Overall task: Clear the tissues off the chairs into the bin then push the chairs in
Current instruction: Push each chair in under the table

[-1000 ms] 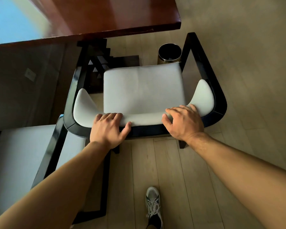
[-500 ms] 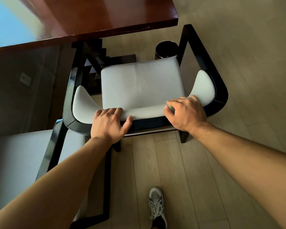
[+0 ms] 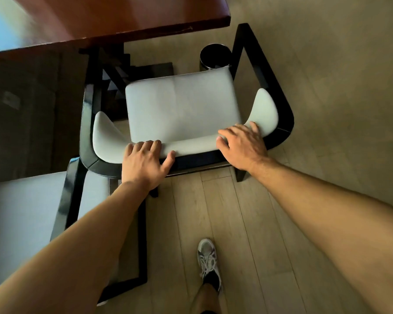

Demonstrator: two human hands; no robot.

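Pale wood-plank flooring (image 3: 247, 223) fills the view from above, with a glossy red-brown table (image 3: 123, 17) at 12 o'clock. Both bare hands rest on the curved backrest of a black-framed armchair (image 3: 279, 105) with a light grey seat. The left hand (image 3: 143, 164) lies flat at 9 o'clock on the backrest, fingers together, thumb spread over its rim. The right hand (image 3: 243, 143) presses at 3 o'clock, fingers loosely fanned. Neither grips anything.

No tissues show on this seat, so clearing looks done here; the front of the chair sits just short of the table edge, so the push seems unfinished. A round black bin (image 3: 214, 56) stands at 1 o'clock beyond the seat. A second grey chair (image 3: 27, 211) at 8 o'clock looks bare too, and seems not yet pushed in. One white trainer (image 3: 207, 259) steps at 6 o'clock.

No brand, label or writing can be read.
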